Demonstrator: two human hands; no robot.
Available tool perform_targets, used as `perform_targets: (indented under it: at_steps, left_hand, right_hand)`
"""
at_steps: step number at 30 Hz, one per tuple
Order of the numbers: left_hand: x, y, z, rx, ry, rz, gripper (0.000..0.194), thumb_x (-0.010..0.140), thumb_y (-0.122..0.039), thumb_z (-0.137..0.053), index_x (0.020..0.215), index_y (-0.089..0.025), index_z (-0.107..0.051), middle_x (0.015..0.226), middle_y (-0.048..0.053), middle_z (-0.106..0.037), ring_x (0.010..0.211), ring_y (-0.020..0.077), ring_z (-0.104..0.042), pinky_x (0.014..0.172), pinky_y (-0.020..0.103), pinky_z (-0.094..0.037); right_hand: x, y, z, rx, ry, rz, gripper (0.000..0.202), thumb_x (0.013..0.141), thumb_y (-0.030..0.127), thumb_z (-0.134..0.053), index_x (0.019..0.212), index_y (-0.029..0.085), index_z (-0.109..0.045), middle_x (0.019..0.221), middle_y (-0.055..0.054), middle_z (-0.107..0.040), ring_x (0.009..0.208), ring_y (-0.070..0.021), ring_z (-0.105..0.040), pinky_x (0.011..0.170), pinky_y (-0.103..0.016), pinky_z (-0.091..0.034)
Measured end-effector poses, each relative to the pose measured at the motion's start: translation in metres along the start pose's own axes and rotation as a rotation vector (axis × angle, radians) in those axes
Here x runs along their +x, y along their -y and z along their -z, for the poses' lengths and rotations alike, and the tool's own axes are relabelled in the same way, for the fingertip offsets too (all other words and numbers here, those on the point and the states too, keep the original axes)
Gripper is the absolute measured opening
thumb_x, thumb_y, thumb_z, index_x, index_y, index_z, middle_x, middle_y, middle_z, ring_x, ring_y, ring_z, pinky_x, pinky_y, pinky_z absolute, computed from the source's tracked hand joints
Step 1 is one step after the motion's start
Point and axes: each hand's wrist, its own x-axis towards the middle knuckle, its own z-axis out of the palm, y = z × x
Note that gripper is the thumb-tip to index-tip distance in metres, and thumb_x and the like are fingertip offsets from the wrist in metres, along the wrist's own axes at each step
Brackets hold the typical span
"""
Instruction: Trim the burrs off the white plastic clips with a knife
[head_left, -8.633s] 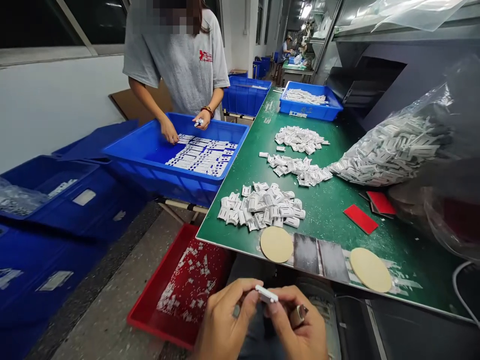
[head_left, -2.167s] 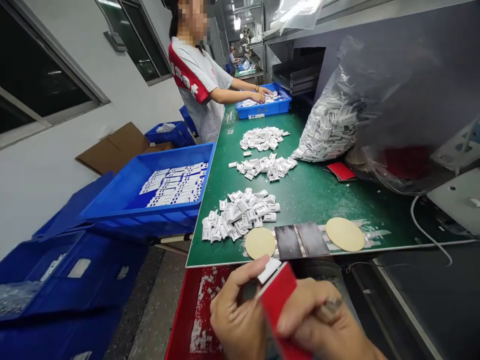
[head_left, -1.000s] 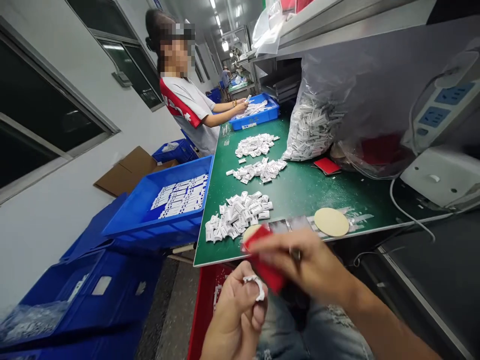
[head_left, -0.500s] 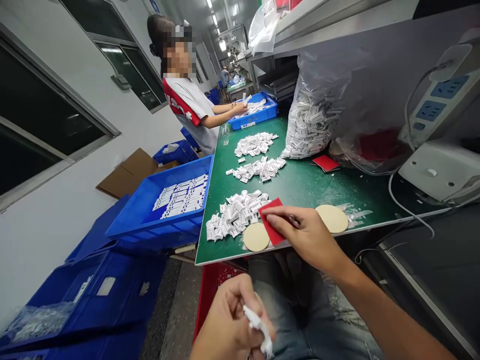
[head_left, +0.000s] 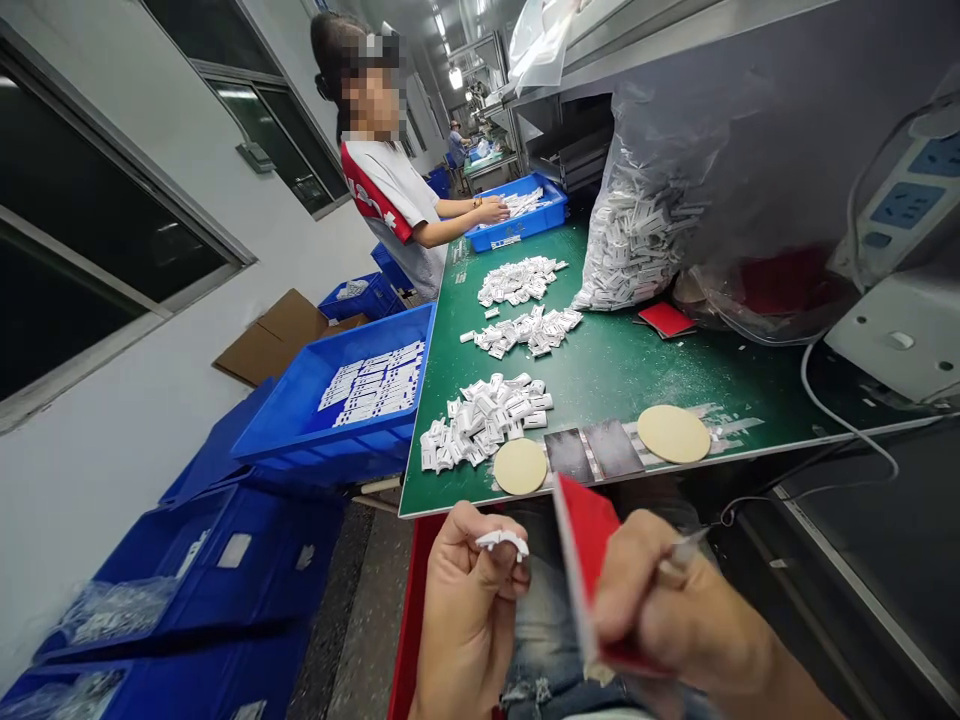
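Observation:
My left hand (head_left: 474,590) is closed, pinching a small curved white plastic part (head_left: 502,543) above my lap. To its right, my right hand (head_left: 667,600) grips a flat red pad (head_left: 589,525), possibly a sanding pad; its near face is blurred and its pale edge faces left. A slim translucent piece (head_left: 686,548) shows by the right fingers, too blurred to name. Two dark, dusty squares (head_left: 611,447) lie at the table edge between a cream disc (head_left: 520,467) and another cream disc (head_left: 673,433). Beside them is a pile of similar white parts (head_left: 484,420).
Two more piles of white parts (head_left: 521,280) lie farther back on the green table (head_left: 585,370), near a full clear bag (head_left: 637,240). A blue crate (head_left: 300,440) stands left. Across the table, a co-worker (head_left: 397,200) reaches into a blue tray (head_left: 487,238). Power cable (head_left: 832,415) hangs right.
My right hand has lifted the red pad off the table edge and brought it nearer, uncovering the dark squares. My left hand has risen with the white part. The view has shifted slightly.

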Motion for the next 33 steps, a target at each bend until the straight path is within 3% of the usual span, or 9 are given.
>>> perform_targets:
  at_steps: [3,5,6,7,10,13,17,25,33]
  left_hand:
    - [-0.006,0.003,-0.007,-0.051,-0.014,-0.025,0.043,0.062,-0.032,-0.094,0.066,-0.017,-0.054,0.06,-0.004,-0.063,0.049,0.0061,-0.054,0.046,0.013,-0.041]
    - [-0.007,0.003,-0.01,-0.08,-0.024,-0.008,0.042,0.061,-0.032,-0.095,0.066,-0.017,-0.055,0.06,-0.004,-0.063,0.049,0.0057,-0.052,0.046,0.012,-0.039]
    - [-0.007,0.003,-0.01,-0.086,-0.02,0.012,0.041,0.062,-0.032,-0.094,0.066,-0.017,-0.057,0.061,-0.003,-0.063,0.049,0.0056,-0.052,0.047,0.013,-0.04]
    - [-0.006,0.004,-0.01,-0.088,-0.013,0.026,0.039,0.062,-0.032,-0.094,0.066,-0.016,-0.058,0.061,-0.003,-0.063,0.05,0.0054,-0.052,0.048,0.013,-0.04]
    - [-0.002,0.004,-0.008,-0.099,0.0,0.058,0.033,0.066,-0.029,-0.092,0.068,-0.016,-0.062,0.061,-0.003,-0.061,0.053,0.0053,-0.053,0.051,0.012,-0.042]
    - [-0.004,0.002,-0.009,-0.163,-0.011,0.127,0.035,0.065,-0.03,-0.093,0.07,-0.016,-0.061,0.065,-0.002,-0.064,0.056,0.0064,-0.055,0.051,0.012,-0.043]
    - [-0.011,-0.005,-0.011,-0.213,0.005,0.129,0.036,0.065,-0.026,-0.093,0.07,-0.016,-0.059,0.061,-0.005,-0.059,0.051,0.0046,-0.051,0.048,0.011,-0.041]
    - [-0.013,-0.002,-0.007,-0.203,0.13,0.175,0.032,0.072,-0.032,-0.089,0.074,-0.017,-0.06,0.059,-0.005,-0.057,0.049,0.0044,-0.048,0.046,0.012,-0.038]
    - [-0.017,0.0,-0.011,-0.156,0.084,0.171,0.033,0.071,-0.031,-0.09,0.076,-0.018,-0.06,0.058,-0.006,-0.057,0.049,0.0051,-0.048,0.049,0.014,-0.041]
  right_hand:
    - [0.011,-0.004,0.004,-0.23,-0.385,0.178,0.024,0.084,0.037,-0.077,0.106,0.029,-0.079,0.059,0.004,-0.062,0.051,-0.0046,-0.049,0.047,-0.013,-0.039]
    - [0.013,-0.004,0.003,-0.239,-0.311,0.178,0.026,0.082,0.042,-0.078,0.104,0.029,-0.08,0.054,0.004,-0.062,0.048,-0.0059,-0.051,0.046,-0.014,-0.041]
    - [0.012,-0.003,0.002,-0.259,-0.093,0.094,0.029,0.08,0.046,-0.078,0.1,0.024,-0.081,0.058,0.001,-0.065,0.048,-0.0075,-0.054,0.047,-0.017,-0.045]
    - [0.011,-0.003,0.0,-0.279,-0.016,0.049,0.027,0.081,0.045,-0.078,0.095,0.022,-0.082,0.059,0.0,-0.066,0.05,-0.0085,-0.056,0.048,-0.019,-0.047]
    - [0.008,-0.001,-0.004,-0.33,-0.37,0.214,0.027,0.084,0.033,-0.077,0.11,0.028,-0.078,0.059,0.004,-0.065,0.054,-0.0071,-0.057,0.054,-0.015,-0.048]
    - [0.009,-0.001,-0.003,-0.34,-0.029,0.075,0.024,0.082,0.038,-0.077,0.101,0.024,-0.081,0.074,-0.003,-0.073,0.063,-0.0126,-0.064,0.061,-0.023,-0.055]
    - [0.01,-0.006,0.005,-0.513,-0.465,0.272,0.024,0.089,0.032,-0.072,0.112,0.028,-0.077,0.061,0.004,-0.065,0.057,-0.0068,-0.059,0.06,-0.015,-0.05]
    - [-0.01,-0.007,0.0,-0.508,-0.335,0.285,0.019,0.092,0.029,-0.068,0.108,0.034,-0.076,0.065,0.005,-0.066,0.057,-0.0047,-0.057,0.056,-0.012,-0.047]
    - [-0.019,0.0,-0.004,-0.365,-0.202,0.284,0.021,0.096,0.026,-0.062,0.11,0.033,-0.075,0.072,0.005,-0.066,0.061,-0.0052,-0.054,0.059,-0.013,-0.045]
